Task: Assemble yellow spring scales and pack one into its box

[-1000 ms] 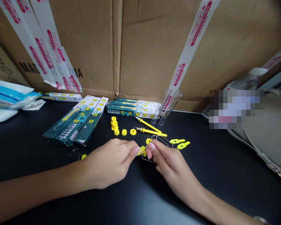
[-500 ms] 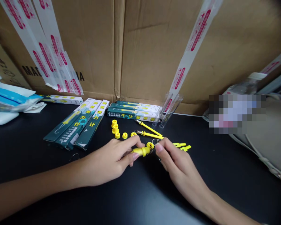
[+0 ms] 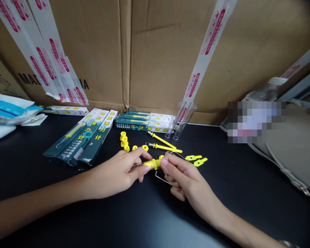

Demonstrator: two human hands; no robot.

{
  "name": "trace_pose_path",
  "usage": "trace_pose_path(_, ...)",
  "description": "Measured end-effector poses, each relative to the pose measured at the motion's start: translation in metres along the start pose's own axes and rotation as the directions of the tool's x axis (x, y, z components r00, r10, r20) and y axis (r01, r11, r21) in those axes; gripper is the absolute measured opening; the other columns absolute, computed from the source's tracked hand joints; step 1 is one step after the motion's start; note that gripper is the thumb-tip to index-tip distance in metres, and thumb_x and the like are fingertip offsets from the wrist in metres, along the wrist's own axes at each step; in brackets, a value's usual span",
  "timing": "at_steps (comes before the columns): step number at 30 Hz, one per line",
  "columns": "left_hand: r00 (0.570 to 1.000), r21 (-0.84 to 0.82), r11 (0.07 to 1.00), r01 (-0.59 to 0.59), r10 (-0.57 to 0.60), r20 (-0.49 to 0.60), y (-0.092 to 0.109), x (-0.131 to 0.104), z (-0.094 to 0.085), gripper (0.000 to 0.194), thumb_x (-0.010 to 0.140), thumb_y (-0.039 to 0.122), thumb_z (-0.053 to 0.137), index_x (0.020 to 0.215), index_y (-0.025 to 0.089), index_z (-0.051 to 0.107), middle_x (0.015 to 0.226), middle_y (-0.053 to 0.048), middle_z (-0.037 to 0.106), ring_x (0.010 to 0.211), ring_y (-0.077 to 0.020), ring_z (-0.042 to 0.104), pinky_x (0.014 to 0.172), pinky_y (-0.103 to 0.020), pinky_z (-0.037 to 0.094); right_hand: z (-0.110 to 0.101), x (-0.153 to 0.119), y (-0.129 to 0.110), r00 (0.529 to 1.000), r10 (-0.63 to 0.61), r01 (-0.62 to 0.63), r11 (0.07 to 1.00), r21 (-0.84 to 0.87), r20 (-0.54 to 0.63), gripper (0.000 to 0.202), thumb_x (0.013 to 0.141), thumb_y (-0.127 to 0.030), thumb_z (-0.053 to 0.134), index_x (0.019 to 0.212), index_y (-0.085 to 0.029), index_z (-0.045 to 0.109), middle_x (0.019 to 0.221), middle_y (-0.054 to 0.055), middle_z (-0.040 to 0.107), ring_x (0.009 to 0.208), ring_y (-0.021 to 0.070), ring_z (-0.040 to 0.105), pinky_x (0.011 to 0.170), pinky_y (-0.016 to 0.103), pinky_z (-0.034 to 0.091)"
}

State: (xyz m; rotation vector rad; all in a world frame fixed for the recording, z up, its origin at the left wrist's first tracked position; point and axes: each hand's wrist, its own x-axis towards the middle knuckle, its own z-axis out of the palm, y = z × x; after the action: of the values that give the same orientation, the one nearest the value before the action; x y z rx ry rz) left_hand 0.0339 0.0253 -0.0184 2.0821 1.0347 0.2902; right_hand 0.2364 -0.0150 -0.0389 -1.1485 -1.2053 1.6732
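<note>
My left hand pinches a yellow plastic fitting of a spring scale between thumb and fingers; its left end is hidden in the grip. Against the fitting's right end sits my right hand, closed on a bent metal wire hook. One bent tip of the hook shows below the fingers, and more wire shows above them. Just beyond the hands lie small yellow rings and some yellow caps. Two yellow rods with metal springs at their ends lie behind the right hand, and two flat yellow pieces to its right.
Green and white spring scale boxes lie at left and at the back. Two clear tubes lean against the large cardboard box. A plastic bottle and a beige bag stand at right, a blue-white packet at left.
My right hand has moved left, up to the end of the yellow fitting, and turned so the hook's bent tip shows below it. My left hand keeps its pinch. The whole view has shifted slightly.
</note>
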Motion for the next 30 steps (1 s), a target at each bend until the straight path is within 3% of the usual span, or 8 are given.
trace_pose_path(3,0.999,-0.028,1.0,-0.004,0.005,0.048,0.001,0.003,-0.004,0.029,0.102,0.038,0.041,0.093,0.019,0.061,0.068,0.005,0.064,0.056,-0.0124,0.047,0.056,-0.025,0.032,-0.001,0.002,0.001,0.999,0.032,-0.032,0.999,0.024,0.023,0.045,0.086,-0.059,0.068,0.073,-0.022,0.045,0.058,-0.012,0.025,0.047,0.0058,0.012,0.036,0.016,0.013)
trace_pose_path(11,0.999,-0.064,0.998,-0.019,0.021,0.027,0.001,0.002,-0.003,0.02,0.1,0.033,0.043,0.113,0.023,0.054,0.072,0.005,0.069,0.052,-0.0113,0.046,0.053,-0.023,0.031,-0.003,0.005,0.0,0.999,0.042,-0.041,0.998,0.052,-0.015,0.044,0.084,-0.055,0.069,0.071,-0.022,0.043,0.057,-0.013,0.025,0.047,0.0053,0.01,0.036,0.016,0.013)
trace_pose_path(23,0.999,-0.131,0.991,-0.003,0.009,0.041,-0.002,0.003,-0.003,0.019,0.102,0.039,0.043,0.109,0.023,0.053,0.075,0.004,0.069,0.054,-0.0117,0.046,0.053,-0.024,0.032,-0.003,0.003,0.002,0.998,0.057,-0.057,0.996,0.065,0.0,0.042,0.088,-0.054,0.066,0.073,-0.022,0.043,0.059,-0.012,0.022,0.048,0.0068,0.009,0.038,0.017,0.011)
trace_pose_path(26,0.999,-0.088,0.996,-0.005,0.008,0.035,0.0,0.002,-0.003,0.018,0.102,0.036,0.043,0.107,0.023,0.053,0.075,0.004,0.069,0.054,-0.0122,0.047,0.054,-0.024,0.032,-0.002,0.001,0.004,1.0,0.008,-0.008,1.0,0.001,-0.001,0.041,0.092,-0.053,0.061,0.074,-0.022,0.043,0.062,-0.01,0.024,0.049,0.0077,0.012,0.038,0.019,0.012)
trace_pose_path(30,1.0,-0.024,1.0,-0.01,0.01,-0.003,0.003,0.0,0.001,0.014,0.1,0.03,0.043,0.107,0.021,0.052,0.075,0.003,0.067,0.064,-0.0153,0.056,0.063,-0.027,0.039,0.0,-0.006,0.005,0.991,-0.134,0.134,0.959,-0.251,0.017,0.038,0.1,-0.051,0.05,0.076,-0.022,0.047,0.067,-0.007,0.031,0.051,0.0092,0.017,0.04,0.023,0.016)
